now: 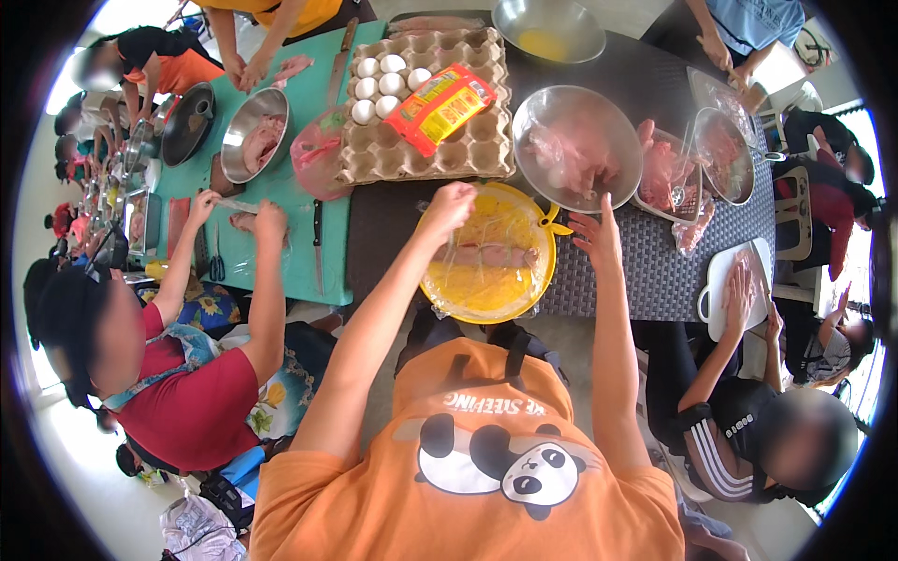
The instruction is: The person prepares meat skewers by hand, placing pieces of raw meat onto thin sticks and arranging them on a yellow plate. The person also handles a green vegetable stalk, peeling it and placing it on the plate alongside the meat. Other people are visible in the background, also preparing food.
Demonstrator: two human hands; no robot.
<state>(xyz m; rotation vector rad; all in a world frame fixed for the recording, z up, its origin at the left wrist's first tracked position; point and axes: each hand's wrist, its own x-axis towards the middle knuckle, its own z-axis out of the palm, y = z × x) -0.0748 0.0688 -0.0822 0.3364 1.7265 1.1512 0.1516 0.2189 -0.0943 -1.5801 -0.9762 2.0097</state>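
Note:
Before me sits a round yellow chopping board (549, 280) with clear plastic film spread over it. Across its middle lies a pale pink meat roll (491, 255), and thin strands cross over it. My left hand (452, 210) is above the board's upper left, its fingers curled together; whether something thin is pinched in them is hidden. To the right of the board, my right hand (600, 235) is held up with fingers apart and nothing in it. Its fingertips come close to the rim of a steel bowl (526, 172) holding raw meat and plastic.
A cardboard egg tray (428, 165) holds several white eggs (391, 84) and a red-yellow packet (443, 109). Left, a knife (318, 245) lies on a green surface (302, 270) near a co-worker's hands (270, 221). A basket of raw meat (663, 168) and a white board (717, 280) are right.

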